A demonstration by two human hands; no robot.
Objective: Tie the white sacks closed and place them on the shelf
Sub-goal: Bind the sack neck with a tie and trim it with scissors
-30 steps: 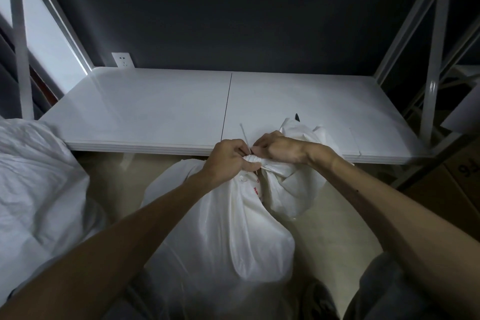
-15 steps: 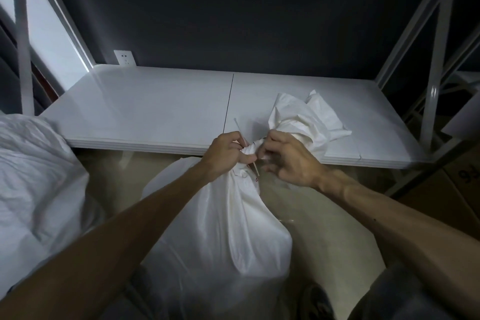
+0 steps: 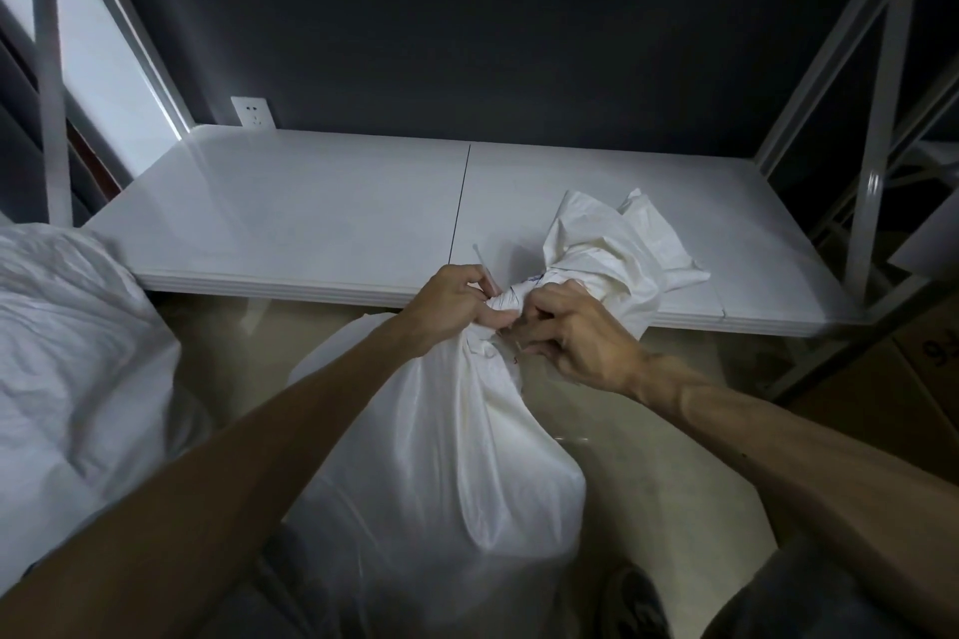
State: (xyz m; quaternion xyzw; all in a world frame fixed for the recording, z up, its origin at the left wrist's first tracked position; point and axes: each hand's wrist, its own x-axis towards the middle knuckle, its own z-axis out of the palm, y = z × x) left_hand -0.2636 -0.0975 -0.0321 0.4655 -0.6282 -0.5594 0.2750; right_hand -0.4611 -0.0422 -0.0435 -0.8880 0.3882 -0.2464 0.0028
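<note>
The tall white woven-plastic sack (image 3: pixel 441 457) stood on the floor just in front of the low white shelf board (image 3: pixel 311 223), with its loose mouth flopped over the board's front edge. The left hand (image 3: pixel 451 306) was curled tight round the gathered neck, and a thin white tie strip (image 3: pixel 481 262) stuck up beside its thumb. The right hand (image 3: pixel 576 343) had its fingers curled and pinched at the neck just beside the left. Whether it held the strip's other end could not be told.

Judgement: the tying was unfinished and the sack was not yet shelved.

To do the step well:
- Hold the left grip firm so the gather cannot spread.
- Seat the strip low on the neck, under the floppy mouth.
- Draw the strip snug with the right hand.
- Check that no fold escapes.

A second crumpled white sack (image 3: pixel 67 353) lay at the left, apparently untied.
</note>
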